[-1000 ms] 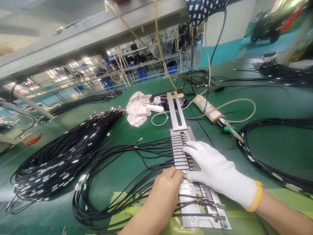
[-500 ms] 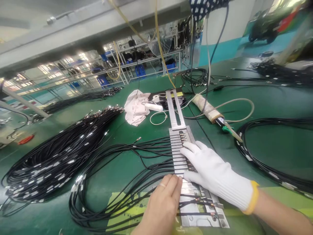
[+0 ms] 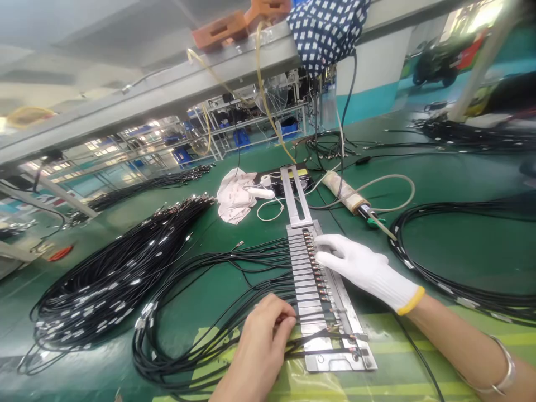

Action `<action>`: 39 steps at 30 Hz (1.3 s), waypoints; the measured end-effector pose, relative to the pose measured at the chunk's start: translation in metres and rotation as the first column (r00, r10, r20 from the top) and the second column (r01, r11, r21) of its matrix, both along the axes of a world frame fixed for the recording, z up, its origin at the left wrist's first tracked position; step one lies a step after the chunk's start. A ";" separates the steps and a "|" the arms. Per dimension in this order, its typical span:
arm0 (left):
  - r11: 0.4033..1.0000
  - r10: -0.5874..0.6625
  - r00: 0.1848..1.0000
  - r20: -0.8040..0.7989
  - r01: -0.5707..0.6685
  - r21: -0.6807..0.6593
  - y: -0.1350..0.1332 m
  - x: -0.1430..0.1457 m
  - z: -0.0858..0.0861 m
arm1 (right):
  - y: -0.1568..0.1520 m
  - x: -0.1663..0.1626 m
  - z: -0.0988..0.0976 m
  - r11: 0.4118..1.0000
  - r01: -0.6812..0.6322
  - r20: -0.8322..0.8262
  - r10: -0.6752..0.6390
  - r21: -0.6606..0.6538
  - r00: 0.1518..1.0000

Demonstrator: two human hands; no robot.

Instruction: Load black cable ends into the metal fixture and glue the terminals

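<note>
A long metal fixture (image 3: 305, 290) lies on the table, with a row of black cables (image 3: 259, 248) set side by side across it. Their small metal cable ends (image 3: 317, 272) line up along its middle. My bare left hand (image 3: 262, 340) is at the fixture's left edge, thumb and forefinger pinched together on a black cable near the lower end of the row. My right hand (image 3: 360, 268), in a white glove, rests at the upper right of the fixture. Its thumb and fingers are apart, close to the upper cable ends; contact is hard to make out.
A large bundle of black cables (image 3: 121, 273) lies left, coiled cables (image 3: 419, 262) right. Beyond the fixture are a slotted metal bar (image 3: 296, 198), a crumpled cloth (image 3: 235, 195), a black box (image 3: 274, 177) and a wrapped tool handle (image 3: 345, 192). An overhead beam (image 3: 167, 84) crosses above.
My right hand has drawn back from across the row toward the upper right, baring the cable ends. The left hand has shifted slightly left, its fingers going from flat to pinched.
</note>
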State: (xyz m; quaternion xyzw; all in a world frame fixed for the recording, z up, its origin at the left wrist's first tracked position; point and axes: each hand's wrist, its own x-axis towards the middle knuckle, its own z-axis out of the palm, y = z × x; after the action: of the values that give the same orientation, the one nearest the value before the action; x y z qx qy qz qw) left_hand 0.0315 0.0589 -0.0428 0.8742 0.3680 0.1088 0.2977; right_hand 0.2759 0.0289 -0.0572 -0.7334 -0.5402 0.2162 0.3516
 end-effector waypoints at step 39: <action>0.881 -0.191 0.982 -0.007 0.174 0.441 0.016 -0.001 -0.038 | -0.011 0.001 0.016 0.979 -0.071 0.112 0.093 -0.189 0.989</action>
State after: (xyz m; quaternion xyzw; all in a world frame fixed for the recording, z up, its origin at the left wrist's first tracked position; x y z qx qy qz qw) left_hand 0.0310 0.0746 -0.0808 0.9473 0.2445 0.1765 0.1084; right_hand 0.2769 0.0180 -0.0411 -0.7514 -0.5679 0.2352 0.2397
